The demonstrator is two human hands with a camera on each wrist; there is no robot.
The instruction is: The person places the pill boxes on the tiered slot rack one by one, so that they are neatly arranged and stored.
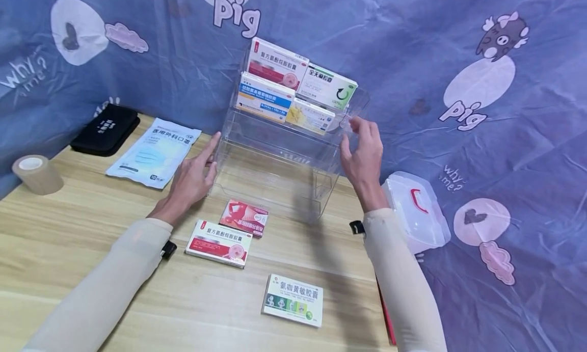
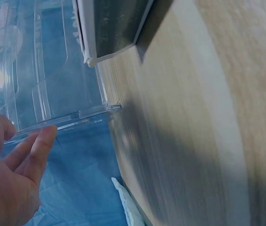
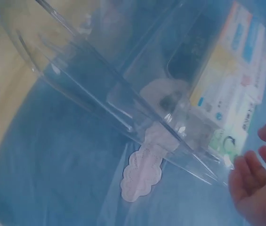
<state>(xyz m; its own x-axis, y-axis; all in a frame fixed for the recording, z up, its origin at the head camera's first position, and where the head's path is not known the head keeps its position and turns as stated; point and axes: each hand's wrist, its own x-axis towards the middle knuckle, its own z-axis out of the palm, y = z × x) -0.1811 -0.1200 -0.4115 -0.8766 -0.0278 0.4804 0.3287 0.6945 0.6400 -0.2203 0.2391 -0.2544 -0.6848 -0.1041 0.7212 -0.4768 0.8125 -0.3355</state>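
A clear plastic tiered display rack (image 1: 270, 133) stands on the wooden table. Its top tiers hold a red-and-white medicine box (image 1: 277, 64), a green-and-white one (image 1: 326, 84), a blue-and-orange one (image 1: 263, 100) and a yellow-and-white one (image 1: 309, 116). Against the rack's left side lies my left hand (image 1: 192, 179), its fingers extended along the panel. My right hand (image 1: 365, 153) is at the upper right edge, fingers loosely bent, with nothing between them. In front of the rack lie a pink-red box (image 1: 245, 218), a red-and-white box (image 1: 219, 243) and a green-and-white box (image 1: 293, 300).
At the left are a tape roll (image 1: 38, 174), a black zip case (image 1: 105, 130) and a face mask packet (image 1: 154, 152). A translucent lidded box (image 1: 415, 214) with a red handle stands at the right. Blue printed cloth (image 1: 412, 46) hangs behind.
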